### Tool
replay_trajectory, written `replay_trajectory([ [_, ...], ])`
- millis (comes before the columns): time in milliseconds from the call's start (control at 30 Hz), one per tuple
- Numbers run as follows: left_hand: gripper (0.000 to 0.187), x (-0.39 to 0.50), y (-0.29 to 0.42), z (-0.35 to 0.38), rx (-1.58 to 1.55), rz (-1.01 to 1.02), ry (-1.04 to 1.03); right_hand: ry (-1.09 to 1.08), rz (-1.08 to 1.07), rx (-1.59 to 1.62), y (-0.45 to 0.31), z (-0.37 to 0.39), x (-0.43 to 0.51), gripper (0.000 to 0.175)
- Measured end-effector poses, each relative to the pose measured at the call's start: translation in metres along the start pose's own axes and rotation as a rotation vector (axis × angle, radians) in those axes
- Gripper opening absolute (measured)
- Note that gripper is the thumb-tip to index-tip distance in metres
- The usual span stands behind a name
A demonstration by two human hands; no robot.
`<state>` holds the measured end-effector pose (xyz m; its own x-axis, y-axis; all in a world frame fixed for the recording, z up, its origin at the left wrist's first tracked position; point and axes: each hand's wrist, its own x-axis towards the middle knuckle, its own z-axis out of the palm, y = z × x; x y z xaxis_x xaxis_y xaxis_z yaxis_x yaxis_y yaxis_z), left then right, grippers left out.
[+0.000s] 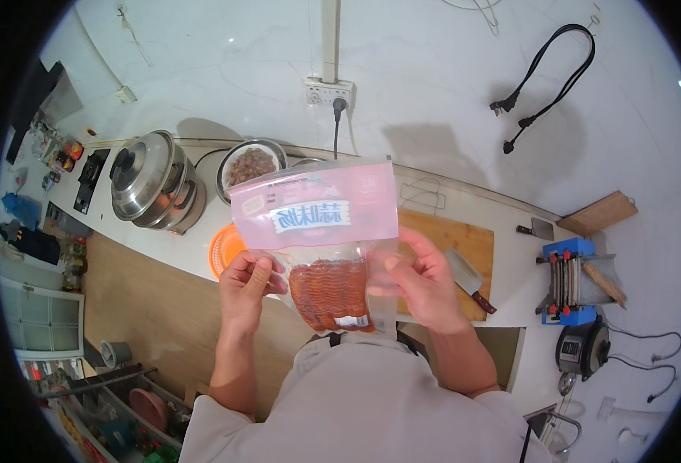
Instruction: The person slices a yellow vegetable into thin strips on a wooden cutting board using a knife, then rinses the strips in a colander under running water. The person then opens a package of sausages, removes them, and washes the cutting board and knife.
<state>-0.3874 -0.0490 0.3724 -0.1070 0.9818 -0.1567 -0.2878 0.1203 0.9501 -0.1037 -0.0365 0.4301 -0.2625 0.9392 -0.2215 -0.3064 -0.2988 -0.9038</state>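
Observation:
A clear plastic food bag with a pink printed upper part (369,217) hangs upright in front of my chest. It bears writing. Inside its lower half lies a reddish-brown, ridged piece of meat or sausage (326,292), with a small white label near the bottom. My left hand (247,283) pinches the bag's left edge, thumb toward me. On the other side, my right hand (427,283) grips the right edge, its fingers partly behind the clear film. Behind the bag, a cleaver (465,272) with a dark red handle rests on a wooden cutting board (450,231).
Left on the counter stands a lidded steel steamer pot (155,185). Near it are a white bowl of chopped meat (251,165) in a metal basin and an orange plastic basket (225,249). To the right sit a blue-ended clamp device (572,283) and an electric cooker (580,350).

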Motion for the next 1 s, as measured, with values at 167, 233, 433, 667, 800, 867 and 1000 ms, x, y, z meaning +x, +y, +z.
replay_trajectory([
  [167,0.019,0.000,0.001,0.002,0.015,-0.002,0.003,-0.012,-0.037,0.011,0.002,-0.003,-0.001,0.053],
  [233,0.019,-0.001,0.001,0.001,0.011,0.008,0.002,-0.008,-0.043,0.003,0.002,-0.002,-0.001,0.052],
  [433,0.016,-0.008,0.005,-0.001,0.030,0.023,0.055,0.023,-0.032,-0.008,0.001,0.005,0.000,0.052],
  [667,0.017,-0.015,0.013,0.008,0.019,0.021,0.019,0.088,-0.002,0.156,0.026,-0.011,0.018,0.056],
  [800,0.018,-0.014,0.013,0.018,0.017,0.005,0.035,0.108,0.056,0.178,0.043,-0.022,0.026,0.058],
  [867,0.018,-0.013,0.009,0.021,0.076,0.021,0.016,0.155,-0.051,0.023,0.051,-0.026,0.028,0.061],
  [1000,0.010,-0.015,-0.001,0.029,0.507,0.296,-0.104,0.405,-0.939,-0.896,0.033,0.009,0.021,0.065],
])
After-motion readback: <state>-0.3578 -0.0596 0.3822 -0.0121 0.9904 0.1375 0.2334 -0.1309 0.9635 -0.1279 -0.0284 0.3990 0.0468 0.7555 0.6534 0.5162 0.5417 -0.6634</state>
